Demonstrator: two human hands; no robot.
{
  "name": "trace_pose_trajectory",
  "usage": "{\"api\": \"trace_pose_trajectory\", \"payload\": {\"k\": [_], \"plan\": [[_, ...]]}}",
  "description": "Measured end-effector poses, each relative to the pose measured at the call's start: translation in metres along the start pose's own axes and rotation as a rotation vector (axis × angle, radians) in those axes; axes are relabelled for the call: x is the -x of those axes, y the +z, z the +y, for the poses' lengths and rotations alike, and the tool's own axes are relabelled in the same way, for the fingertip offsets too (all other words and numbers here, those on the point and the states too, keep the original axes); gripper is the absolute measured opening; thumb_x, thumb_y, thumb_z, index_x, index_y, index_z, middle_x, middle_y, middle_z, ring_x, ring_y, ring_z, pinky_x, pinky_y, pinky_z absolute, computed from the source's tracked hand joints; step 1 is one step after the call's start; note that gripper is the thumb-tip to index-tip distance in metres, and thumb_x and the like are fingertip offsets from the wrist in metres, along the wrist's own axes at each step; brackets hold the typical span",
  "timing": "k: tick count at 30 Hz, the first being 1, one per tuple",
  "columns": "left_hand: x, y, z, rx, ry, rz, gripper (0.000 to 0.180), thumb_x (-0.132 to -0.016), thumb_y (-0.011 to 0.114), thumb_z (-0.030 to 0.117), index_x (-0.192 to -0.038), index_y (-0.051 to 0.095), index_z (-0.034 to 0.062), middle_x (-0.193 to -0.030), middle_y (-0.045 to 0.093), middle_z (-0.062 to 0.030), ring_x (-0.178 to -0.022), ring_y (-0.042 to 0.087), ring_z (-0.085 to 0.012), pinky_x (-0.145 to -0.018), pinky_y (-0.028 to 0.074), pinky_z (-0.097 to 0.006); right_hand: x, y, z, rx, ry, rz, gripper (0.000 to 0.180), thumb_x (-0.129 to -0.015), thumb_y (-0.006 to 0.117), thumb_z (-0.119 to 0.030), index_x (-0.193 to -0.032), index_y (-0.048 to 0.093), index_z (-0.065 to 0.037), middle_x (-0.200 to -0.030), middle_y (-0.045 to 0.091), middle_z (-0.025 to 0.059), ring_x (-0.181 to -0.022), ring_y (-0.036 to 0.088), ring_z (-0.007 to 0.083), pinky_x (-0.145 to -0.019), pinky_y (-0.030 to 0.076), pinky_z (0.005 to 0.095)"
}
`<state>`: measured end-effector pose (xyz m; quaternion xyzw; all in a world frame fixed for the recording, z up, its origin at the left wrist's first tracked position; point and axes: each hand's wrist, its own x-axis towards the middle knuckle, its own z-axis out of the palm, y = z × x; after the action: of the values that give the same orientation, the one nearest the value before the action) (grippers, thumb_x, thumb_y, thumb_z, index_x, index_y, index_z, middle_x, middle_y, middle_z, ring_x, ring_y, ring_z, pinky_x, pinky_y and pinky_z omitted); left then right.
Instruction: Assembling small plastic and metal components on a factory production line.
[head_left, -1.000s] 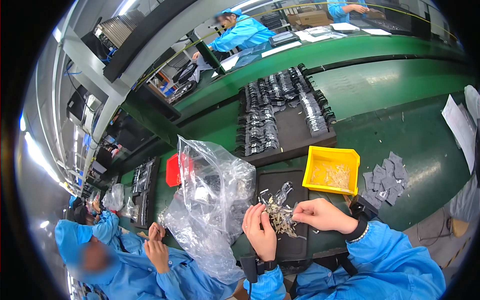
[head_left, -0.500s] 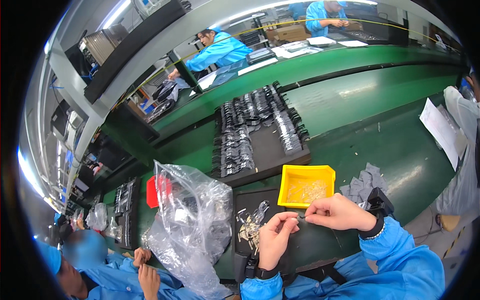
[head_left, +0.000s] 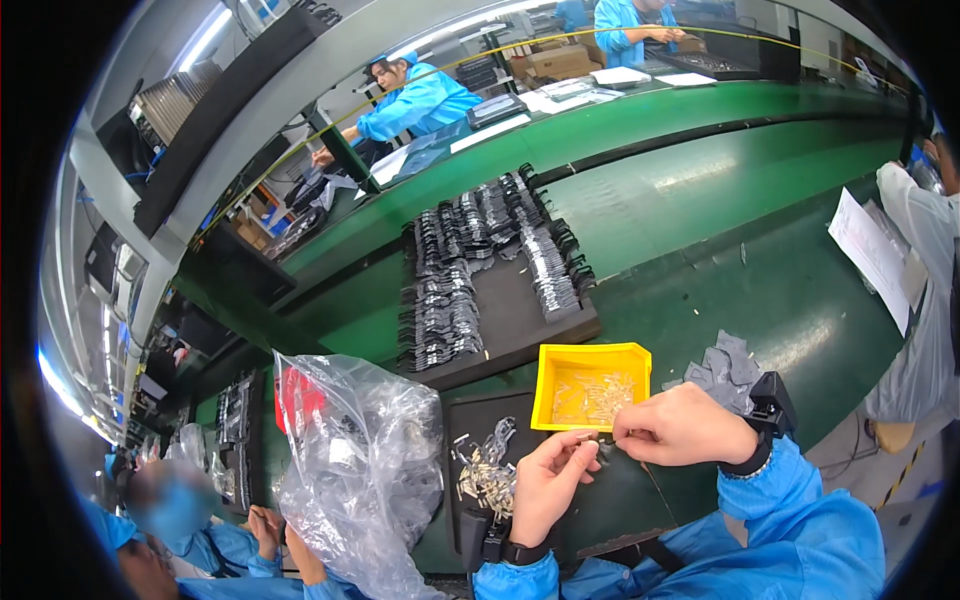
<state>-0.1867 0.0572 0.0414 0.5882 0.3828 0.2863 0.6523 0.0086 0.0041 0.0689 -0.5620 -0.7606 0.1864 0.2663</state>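
Observation:
My left hand and my right hand meet just in front of a yellow bin. Thumb and fingers are pinched together on both. A tiny piece seems to be between the fingertips, too small to make out. Inside the bin lies a heap of small, thin pale pieces. Left of my left hand, a shallow dark tray holds small metallic pieces and some dark, shiny parts. Flat grey pieces are piled beyond my right wrist.
A large clear plastic bag stands at left, partly over a red bin. Further back, a black tray carries rows of dark parts. A paper sheet lies at right. A co-worker's hands are at lower left.
The view has shifted slightly, moving the bench things a little left. My right-hand fingers are more curled, and both hands stay close together at the bin's near edge.

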Motion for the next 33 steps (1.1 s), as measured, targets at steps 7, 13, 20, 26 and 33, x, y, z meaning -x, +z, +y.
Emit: {"api": "trace_pose_trajectory", "payload": {"k": [7,13,20,26,33], "plan": [[0.001,0.006,-0.009,0.027,0.066,0.085,0.015,-0.087,0.057,0.007,-0.096,0.06,-0.0036,-0.082,0.063,-0.0073,-0.069,0.061,-0.0115,-0.055,0.046,-0.02,-0.008,0.011,0.002,-0.228,0.111,0.183,0.01,-0.078,0.062,-0.013,-0.086,0.06,-0.008,-0.069,0.061,0.0058,-0.057,0.061,0.0213,-0.049,0.047,0.0326],[-0.001,0.018,-0.013,0.121,0.133,0.279,0.012,-0.087,0.055,0.005,-0.094,0.06,-0.003,-0.083,0.062,-0.0067,-0.068,0.061,-0.0124,-0.053,0.047,-0.02,-0.01,0.043,0.0,-0.278,-0.11,0.542,0.013,-0.073,0.067,-0.004,-0.084,0.06,-0.003,-0.075,0.06,0.0071,-0.061,0.06,0.0207,-0.054,0.049,0.0272],[-0.005,0.028,-0.017,-0.282,0.359,0.403,0.01,-0.083,0.059,0.002,-0.092,0.062,-0.0018,-0.082,0.062,-0.0071,-0.069,0.061,-0.0128,-0.053,0.049,-0.022,-0.011,0.059,0.006,-0.22,-0.109,0.613,0.014,-0.071,0.068,-0.005,-0.084,0.062,-0.003,-0.078,0.062,0.0076,-0.066,0.063,0.0229,-0.059,0.051,0.0303],[-0.01,0.026,-0.014,-0.7,0.622,0.394,0.012,-0.078,0.064,0.0,-0.09,0.064,-0.0015,-0.08,0.062,-0.0094,-0.064,0.06,-0.0131,-0.053,0.048,-0.022,-0.012,0.051,0.009,-0.122,-0.092,0.624,0.01,-0.068,0.068,-0.006,-0.078,0.064,-0.006,-0.07,0.062,0.0057,-0.062,0.062,0.0215,-0.055,0.05,0.0297],[-0.015,0.032,-0.012,-0.429,0.468,0.404,0.011,-0.077,0.065,-0.001,-0.087,0.066,-0.0011,-0.079,0.062,-0.009,-0.062,0.059,-0.0122,-0.049,0.046,-0.022,-0.014,0.055,0.009,-0.142,-0.027,0.691,0.008,-0.067,0.067,-0.006,-0.074,0.063,-0.007,-0.067,0.061,0.006,-0.059,0.062,0.0217,-0.054,0.049,0.0295]]}}
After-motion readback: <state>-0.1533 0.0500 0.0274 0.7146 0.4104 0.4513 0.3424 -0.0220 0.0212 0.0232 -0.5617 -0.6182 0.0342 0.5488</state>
